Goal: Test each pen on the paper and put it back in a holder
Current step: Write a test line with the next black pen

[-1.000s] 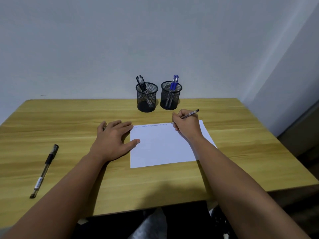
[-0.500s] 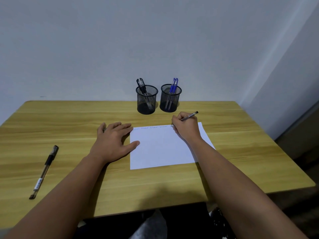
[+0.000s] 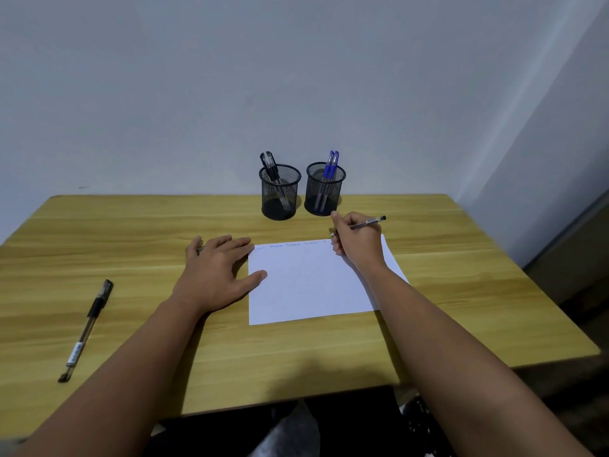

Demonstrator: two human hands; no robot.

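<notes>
A white sheet of paper lies on the wooden table, with a row of small blue scribbles along its far edge. My right hand grips a thin pen, tip down at the paper's far right part. My left hand rests flat, fingers spread, beside the paper's left edge, thumb on the sheet. Two black mesh holders stand at the back: the left holder has black pens, the right holder has blue pens. A black capped pen lies alone at the left.
A pale wall rises just behind the holders. The table's front edge is close to my body, and its right edge drops off toward a darker floor area. Something small pokes out from under my left fingers.
The view has tilted slightly, so everything sits a little lower in the frame. My right hand has crept a bit rightward along the scribble line. The left hand stays put.
</notes>
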